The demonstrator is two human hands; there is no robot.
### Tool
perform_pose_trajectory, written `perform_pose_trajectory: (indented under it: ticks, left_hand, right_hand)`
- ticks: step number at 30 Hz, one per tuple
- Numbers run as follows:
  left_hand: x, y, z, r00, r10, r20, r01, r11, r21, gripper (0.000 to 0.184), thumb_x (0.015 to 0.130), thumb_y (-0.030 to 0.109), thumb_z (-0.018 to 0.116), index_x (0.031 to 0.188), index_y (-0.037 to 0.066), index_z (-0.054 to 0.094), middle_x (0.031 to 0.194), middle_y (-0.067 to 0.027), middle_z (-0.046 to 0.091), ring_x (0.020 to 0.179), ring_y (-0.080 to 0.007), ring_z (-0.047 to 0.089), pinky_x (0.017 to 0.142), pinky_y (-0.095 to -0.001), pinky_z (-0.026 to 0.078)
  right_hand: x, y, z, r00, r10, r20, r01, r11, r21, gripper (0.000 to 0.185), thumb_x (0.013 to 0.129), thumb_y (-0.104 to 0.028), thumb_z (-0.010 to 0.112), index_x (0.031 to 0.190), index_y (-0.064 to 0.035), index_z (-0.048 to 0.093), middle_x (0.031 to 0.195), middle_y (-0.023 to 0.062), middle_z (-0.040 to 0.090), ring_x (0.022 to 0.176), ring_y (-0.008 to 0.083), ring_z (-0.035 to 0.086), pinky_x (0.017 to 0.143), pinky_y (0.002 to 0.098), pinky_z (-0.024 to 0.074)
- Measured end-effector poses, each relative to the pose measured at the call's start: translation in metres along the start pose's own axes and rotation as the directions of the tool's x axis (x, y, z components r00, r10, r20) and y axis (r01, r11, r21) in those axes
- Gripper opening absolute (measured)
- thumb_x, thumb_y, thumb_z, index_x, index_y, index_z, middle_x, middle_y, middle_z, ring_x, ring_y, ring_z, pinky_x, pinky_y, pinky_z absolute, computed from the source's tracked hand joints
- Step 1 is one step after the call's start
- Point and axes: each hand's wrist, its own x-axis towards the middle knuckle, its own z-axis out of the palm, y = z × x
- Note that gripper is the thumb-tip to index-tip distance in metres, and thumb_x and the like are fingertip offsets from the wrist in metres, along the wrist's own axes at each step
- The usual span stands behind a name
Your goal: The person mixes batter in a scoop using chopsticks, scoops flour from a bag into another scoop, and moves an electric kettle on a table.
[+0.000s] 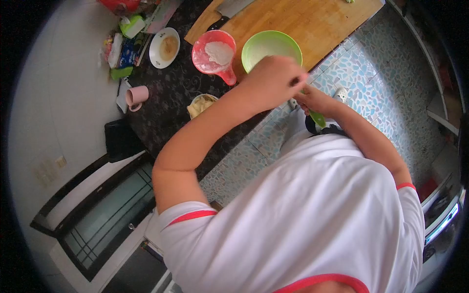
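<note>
A green bowl with pale contents sits or hovers at the cutting board's edge; whether it touches the board I cannot tell. My right hand is closed around a green handle of the same colour, apparently the bowl's. Over the near rim of the bowl is my left hand, a slightly blurred fist. A small dark spot shows at its fingers, but what it grips is hidden. To the left, a red handled scoop bowl holds white powder that looks like flour.
On the dark countertop are a white bowl with brownish residue, a pink mug and a small bowl of pale pieces. A cleaver lies on the wooden cutting board. Packets lie by the wall.
</note>
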Motion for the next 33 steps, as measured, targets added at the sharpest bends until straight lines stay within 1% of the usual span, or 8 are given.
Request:
perform_pose_trajectory:
  ticks: [5,9,15,18,21,23,28,33]
  left_hand:
    - [-0.056,-0.037,-0.025,0.818,-0.574,-0.031,0.546,0.793,-0.269,0.016,0.08,0.012,0.056,0.086,0.0,0.064,0.073,-0.0078,0.062,0.062,-0.0115,0.056,0.057,-0.0258,0.043]
    - [-0.059,-0.005,0.01,0.977,-0.161,-0.139,0.155,0.987,-0.049,0.011,0.08,0.009,0.055,0.082,0.0,0.061,0.067,-0.0115,0.057,0.053,-0.018,0.053,0.051,-0.0264,0.042]
    - [-0.046,0.017,0.02,0.911,-0.246,-0.331,0.154,0.948,-0.28,0.008,0.078,0.006,0.056,0.079,0.0,0.06,0.066,-0.0121,0.055,0.052,-0.0213,0.053,0.048,-0.0293,0.041]
    - [-0.069,0.011,0.01,0.988,-0.12,-0.095,0.097,0.971,-0.217,0.009,0.078,0.006,0.056,0.081,-0.001,0.06,0.067,-0.0112,0.056,0.054,-0.0189,0.054,0.05,-0.0282,0.042]
    - [-0.075,-0.012,-0.023,0.99,-0.129,-0.049,0.118,0.976,-0.184,0.011,0.077,0.008,0.057,0.082,-0.001,0.061,0.068,-0.0108,0.057,0.057,-0.0164,0.054,0.053,-0.027,0.042]
    - [-0.071,-0.019,-0.039,0.953,-0.302,0.014,0.301,0.943,-0.141,0.012,0.077,0.01,0.058,0.081,-0.001,0.061,0.069,-0.0107,0.058,0.059,-0.0152,0.054,0.054,-0.026,0.042]
    - [-0.062,-0.009,-0.028,0.986,-0.166,-0.014,0.16,0.966,-0.201,0.01,0.078,0.007,0.056,0.081,-0.002,0.061,0.066,-0.0086,0.056,0.056,-0.0143,0.05,0.051,-0.0248,0.039]
    - [-0.059,-0.003,-0.037,0.968,-0.248,0.029,0.247,0.936,-0.249,0.01,0.078,0.004,0.055,0.082,-0.001,0.062,0.068,-0.0069,0.058,0.058,-0.01,0.052,0.052,-0.0224,0.041]
  right_hand:
    - [-0.01,-0.017,0.003,0.999,0.021,-0.03,-0.021,1.0,0.008,0.031,0.089,-0.027,0.047,0.114,-0.0096,0.04,0.06,-0.0017,0.038,0.049,0.0075,0.039,0.046,0.0237,0.0388]
    - [-0.004,-0.009,0.002,0.999,0.043,0.009,-0.043,0.998,0.041,0.03,0.089,-0.028,0.048,0.113,-0.011,0.042,0.065,-0.0025,0.039,0.053,0.0068,0.038,0.046,0.022,0.0369]
    - [-0.003,-0.007,0.002,0.999,0.041,-0.017,-0.04,0.998,0.049,0.032,0.089,-0.032,0.047,0.111,-0.0089,0.043,0.063,-0.0005,0.044,0.05,0.0085,0.042,0.044,0.0228,0.0371]
    - [-0.008,-0.009,0.004,0.998,0.025,-0.051,-0.025,1.0,0.0,0.031,0.089,-0.03,0.047,0.111,-0.0086,0.043,0.063,-0.0005,0.044,0.049,0.0088,0.042,0.044,0.023,0.0374]
    - [-0.01,-0.015,0.007,0.998,0.024,-0.066,-0.027,0.999,-0.037,0.031,0.089,-0.029,0.047,0.112,-0.0084,0.043,0.062,-0.0006,0.043,0.049,0.0088,0.042,0.044,0.0232,0.0378]
    - [-0.007,-0.012,0.004,0.997,0.034,-0.075,-0.039,0.997,-0.061,0.032,0.089,-0.029,0.047,0.112,-0.008,0.043,0.061,-0.0008,0.043,0.049,0.0089,0.042,0.044,0.0233,0.0379]
    - [-0.009,-0.015,0.005,0.997,0.027,-0.075,-0.028,1.0,-0.006,0.032,0.089,-0.028,0.046,0.113,-0.0071,0.043,0.061,-0.0016,0.041,0.048,0.0081,0.04,0.044,0.023,0.0371]
    - [-0.011,-0.019,0.007,0.993,0.067,-0.095,-0.065,0.998,0.024,0.029,0.089,-0.025,0.047,0.112,-0.0069,0.042,0.061,-0.003,0.038,0.048,0.0062,0.038,0.044,0.0216,0.0359]
